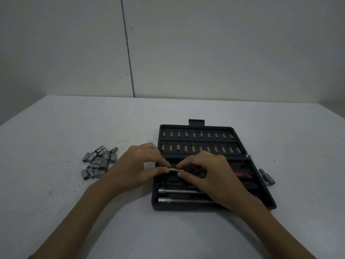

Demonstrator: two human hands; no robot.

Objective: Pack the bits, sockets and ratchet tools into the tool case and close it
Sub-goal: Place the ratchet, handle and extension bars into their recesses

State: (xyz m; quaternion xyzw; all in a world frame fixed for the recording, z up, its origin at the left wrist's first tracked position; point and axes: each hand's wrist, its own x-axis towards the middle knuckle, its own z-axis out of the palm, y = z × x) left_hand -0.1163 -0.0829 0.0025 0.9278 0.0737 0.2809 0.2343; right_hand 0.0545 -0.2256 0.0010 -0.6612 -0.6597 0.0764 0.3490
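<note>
Case (259,186) lies open, right of centre on the table (93,124), with bare tabletop far, near and left of it. In its far half we see two rows of bits (197,135); along its near edge lie two long bars (179,191). Our left hand (138,165) and right hand (207,172) pinch a short metal rod (176,170) between fingertips over the near half. Sockets (99,163) are heaped well left; two loose pieces (267,177) sit just beside the right edge.
</note>
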